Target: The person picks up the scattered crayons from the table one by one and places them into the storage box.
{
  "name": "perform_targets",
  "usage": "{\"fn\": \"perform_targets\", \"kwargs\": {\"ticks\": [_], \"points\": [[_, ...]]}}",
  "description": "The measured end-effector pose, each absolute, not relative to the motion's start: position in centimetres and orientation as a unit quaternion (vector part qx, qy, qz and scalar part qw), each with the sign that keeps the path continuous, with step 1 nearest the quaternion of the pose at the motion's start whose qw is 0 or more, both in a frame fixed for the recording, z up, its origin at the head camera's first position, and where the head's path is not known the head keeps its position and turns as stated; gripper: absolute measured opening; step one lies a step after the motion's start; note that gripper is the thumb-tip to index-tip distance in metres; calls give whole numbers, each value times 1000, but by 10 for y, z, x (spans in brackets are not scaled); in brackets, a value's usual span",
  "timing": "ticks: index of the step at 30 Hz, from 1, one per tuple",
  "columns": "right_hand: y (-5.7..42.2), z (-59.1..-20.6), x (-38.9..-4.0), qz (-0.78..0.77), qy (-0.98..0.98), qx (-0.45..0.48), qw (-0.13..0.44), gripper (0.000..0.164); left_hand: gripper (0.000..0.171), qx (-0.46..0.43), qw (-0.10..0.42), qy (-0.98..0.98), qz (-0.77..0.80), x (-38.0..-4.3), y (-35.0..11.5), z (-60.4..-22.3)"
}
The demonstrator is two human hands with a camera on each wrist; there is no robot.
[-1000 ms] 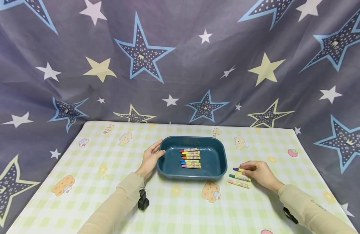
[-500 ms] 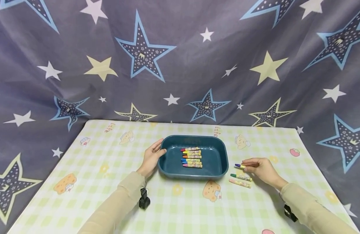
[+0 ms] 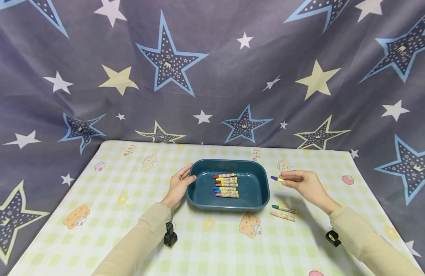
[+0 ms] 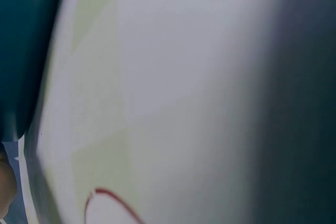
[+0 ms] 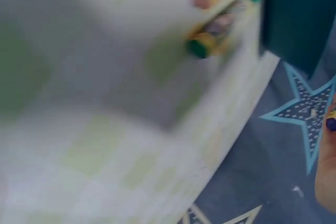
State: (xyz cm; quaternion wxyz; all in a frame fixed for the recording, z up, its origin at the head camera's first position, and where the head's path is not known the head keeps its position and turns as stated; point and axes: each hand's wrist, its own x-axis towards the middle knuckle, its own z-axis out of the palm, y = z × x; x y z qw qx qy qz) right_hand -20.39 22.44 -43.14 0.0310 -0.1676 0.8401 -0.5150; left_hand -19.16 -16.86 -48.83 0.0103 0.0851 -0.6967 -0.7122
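A dark teal tray (image 3: 228,209) stands mid-table in the head view, several crayons (image 3: 227,184) lying in a column on its floor. At its left end my left hand (image 3: 178,188) grips the rim, thumb over the edge. Beyond the tray's right side, my right hand (image 3: 307,188) pinches a purple-tipped crayon (image 3: 276,179) between thumb and fingers, raised over the cloth. Below that hand, a green crayon (image 3: 284,209) and a peach crayon (image 3: 283,216) lie side by side. The right wrist view catches the held crayon's end (image 5: 331,123) at its right edge.
A green-and-white checked cloth (image 3: 212,249) with cartoon prints covers the table. Behind it hangs a grey curtain (image 3: 212,76) patterned with stars. Small black devices are strapped at both wrists.
My right hand has lifted the purple crayon off the cloth beside the green one and moved it up and away, toward the tray's right side. The left hand stays on the rim.
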Motion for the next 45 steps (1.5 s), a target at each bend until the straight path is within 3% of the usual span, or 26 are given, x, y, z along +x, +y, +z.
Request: {"fn": "perform_targets", "kwargs": {"ticks": [15, 30, 45], "points": [[152, -437, -202, -541, 814, -193, 89, 29, 55, 88, 14, -688, -720, -193, -169, -490], [101, -453, -205, -553, 802, -203, 99, 27, 55, 91, 7, -692, -716, -191, -166, -488], [75, -458, -206, -540, 783, -218, 218, 26, 55, 89, 9, -694, -714, -191, -168, -488]]}}
